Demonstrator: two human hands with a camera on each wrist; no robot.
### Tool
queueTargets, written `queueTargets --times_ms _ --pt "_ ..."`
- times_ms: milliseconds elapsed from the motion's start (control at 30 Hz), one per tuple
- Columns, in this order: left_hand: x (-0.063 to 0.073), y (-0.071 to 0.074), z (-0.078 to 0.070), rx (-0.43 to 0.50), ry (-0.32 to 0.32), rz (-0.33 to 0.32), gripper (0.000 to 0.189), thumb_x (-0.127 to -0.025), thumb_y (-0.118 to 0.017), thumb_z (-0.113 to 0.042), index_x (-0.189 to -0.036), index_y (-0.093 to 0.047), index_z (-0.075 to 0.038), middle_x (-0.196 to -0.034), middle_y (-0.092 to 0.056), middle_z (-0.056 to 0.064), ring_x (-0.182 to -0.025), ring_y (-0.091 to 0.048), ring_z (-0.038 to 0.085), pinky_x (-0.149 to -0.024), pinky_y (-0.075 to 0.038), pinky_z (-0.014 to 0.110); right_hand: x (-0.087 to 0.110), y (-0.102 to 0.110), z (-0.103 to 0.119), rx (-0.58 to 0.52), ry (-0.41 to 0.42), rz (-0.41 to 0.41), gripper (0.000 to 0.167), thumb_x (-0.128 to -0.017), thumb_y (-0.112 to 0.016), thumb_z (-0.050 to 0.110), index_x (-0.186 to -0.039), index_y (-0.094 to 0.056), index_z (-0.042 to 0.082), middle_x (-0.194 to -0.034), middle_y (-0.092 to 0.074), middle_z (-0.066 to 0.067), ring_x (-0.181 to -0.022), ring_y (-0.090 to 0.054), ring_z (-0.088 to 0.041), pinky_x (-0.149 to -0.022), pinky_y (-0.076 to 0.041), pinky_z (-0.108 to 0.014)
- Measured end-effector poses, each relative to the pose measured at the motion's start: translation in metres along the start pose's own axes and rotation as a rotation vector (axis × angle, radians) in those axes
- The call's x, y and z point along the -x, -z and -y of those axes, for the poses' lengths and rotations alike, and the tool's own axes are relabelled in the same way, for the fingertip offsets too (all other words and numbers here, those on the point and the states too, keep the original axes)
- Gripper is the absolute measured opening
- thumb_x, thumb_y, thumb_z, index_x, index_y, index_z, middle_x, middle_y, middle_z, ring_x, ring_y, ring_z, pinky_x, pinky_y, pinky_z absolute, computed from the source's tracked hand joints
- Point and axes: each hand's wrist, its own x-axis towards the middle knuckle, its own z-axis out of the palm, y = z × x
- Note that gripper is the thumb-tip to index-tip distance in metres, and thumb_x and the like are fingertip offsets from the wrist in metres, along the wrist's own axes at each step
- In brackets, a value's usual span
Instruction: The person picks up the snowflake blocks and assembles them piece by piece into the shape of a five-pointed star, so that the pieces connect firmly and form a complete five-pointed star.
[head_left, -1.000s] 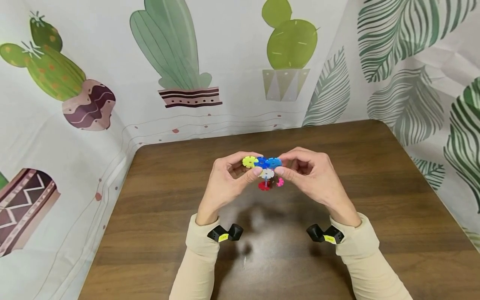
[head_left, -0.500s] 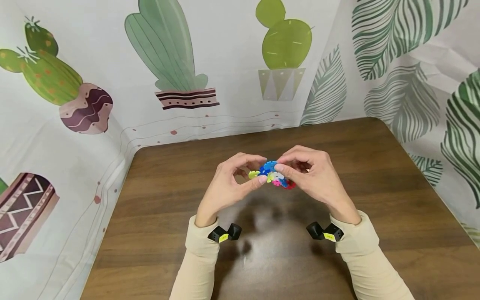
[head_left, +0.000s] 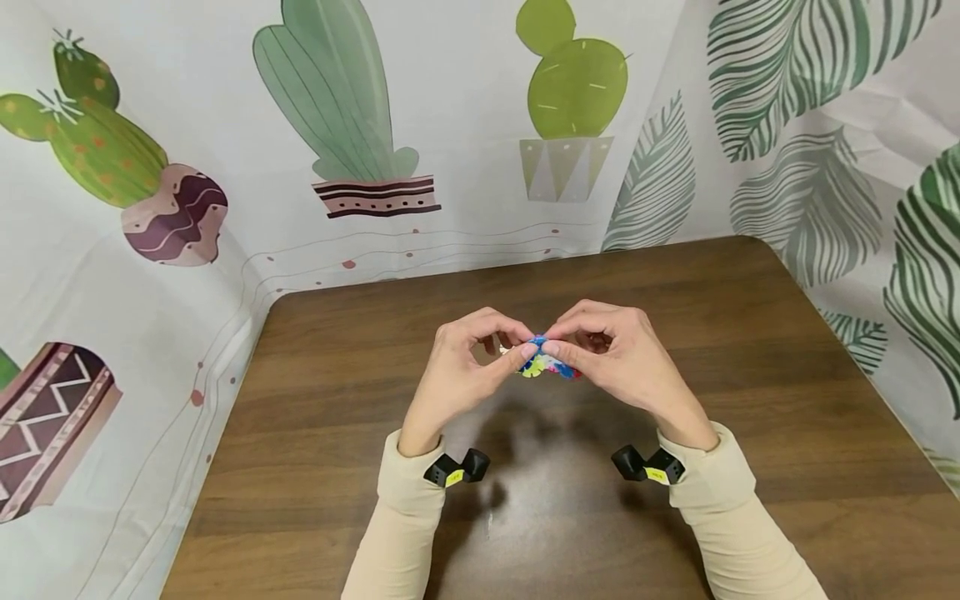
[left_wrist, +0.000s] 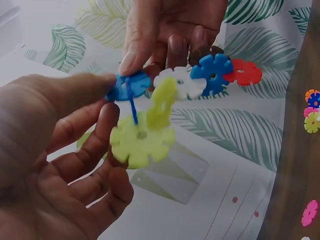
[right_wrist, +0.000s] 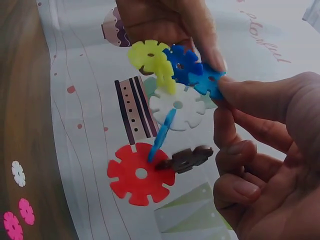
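Pinching a light blue disc (right_wrist: 202,85) from two sides, above the table (head_left: 330,392)

Holds this disc between thumb and fingers of the left hand (head_left: 459,360) and likewise in the right hand (head_left: 628,357), with thumb tips close together. Curls the other fingers loosely inward on each side. Bears along with the pinched piece a joined chain of notched, flower-like ones: at the pinch, a dark blue disc (right_wrist: 190,61); beyond it, a yellow disc (right_wrist: 141,56); then a second yellow disc (right_wrist: 166,77), nearly edge-on, reaching to a white disc (right_wrist: 187,114). Continues through a blue disc (right_wrist: 161,137), also seen on edge, into a red disc (right_wrist: 132,187), with a dark brown disc (right_wrist: 199,154) jutting from its rim.

Shows, at the margin of the right wrist view, a loose white disc (right_wrist: 18,175) and two pink discs (right_wrist: 13,232) on brown wood; in the left wrist view, a single pink disc (left_wrist: 310,213) and a multicoloured cluster (left_wrist: 313,121). Wears cream sleeves (head_left: 397,533). Faces a white backdrop (head_left: 465,108) printed with cacti and leaves.
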Motion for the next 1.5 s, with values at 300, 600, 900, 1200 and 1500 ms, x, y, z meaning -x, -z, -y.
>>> queueTargets --times_ms 300,600,900,1200,1500 --pt "-0.001 0.007 0.0 -0.02 0.016 -0.051 0.005 -0.097 -0.081 -0.018 -0.099 -0.08 -0.014 -0.088 -0.073 -0.003 -0.078 -0.061 0.011 -0.068 -0.052 0.03 0.004 0.047 -0.02 0.105 -0.109 -0.179 0.005 -0.097 -0.082 0.017 -0.101 -0.084 0.018 -0.089 -0.076 0.011 -0.071 -0.062 -0.013 -0.06 -0.049 -0.021" --pt "0.001 0.013 0.004 -0.034 0.025 -0.071 0.005 -0.098 -0.079 -0.019 -0.099 -0.078 -0.014 -0.087 -0.071 -0.003 -0.08 -0.062 0.011 -0.068 -0.051 0.025 0.004 0.081 -0.064 0.318 -0.33 -0.184 0.017 -0.101 -0.077 0.031 -0.106 -0.083 0.016 -0.075 -0.067 0.005 -0.07 -0.053 -0.015 -0.056 -0.041 -0.03" --pt "0.001 0.015 0.005 -0.037 0.033 -0.08 0.007 -0.099 -0.078 -0.021 -0.099 -0.077 -0.013 -0.088 -0.071 -0.003 -0.077 -0.062 0.012 -0.067 -0.053 0.027 -0.003 0.067 -0.113 0.462 -0.409 0.099 0.027 -0.103 -0.073 0.028 -0.118 -0.079 0.007 -0.111 -0.076 -0.022 -0.099 -0.063 -0.037 -0.078 -0.052 -0.047" --pt "0.002 0.015 0.005 -0.032 0.034 -0.075 0.008 -0.1 -0.077 -0.022 -0.099 -0.076 -0.014 -0.088 -0.071 -0.003 -0.076 -0.061 0.012 -0.067 -0.052 0.026 -0.003 0.051 -0.142 0.61 -0.433 0.237 0.03 -0.096 -0.08 0.026 -0.118 -0.078 0.006 -0.123 -0.073 -0.028 -0.13 -0.043 -0.051 -0.103 -0.033 -0.065" --pt "0.002 0.015 0.005 -0.015 0.064 -0.064 0.008 -0.102 -0.076 -0.021 -0.1 -0.075 -0.013 -0.086 -0.071 -0.002 -0.073 -0.062 0.014 -0.064 -0.052 0.026 -0.005 0.047 -0.142 0.516 -0.248 0.132 0.016 -0.094 -0.076 0.011 -0.101 -0.08 -0.002 -0.11 -0.077 -0.028 -0.123 -0.056 -0.049 -0.107 -0.031 -0.063"
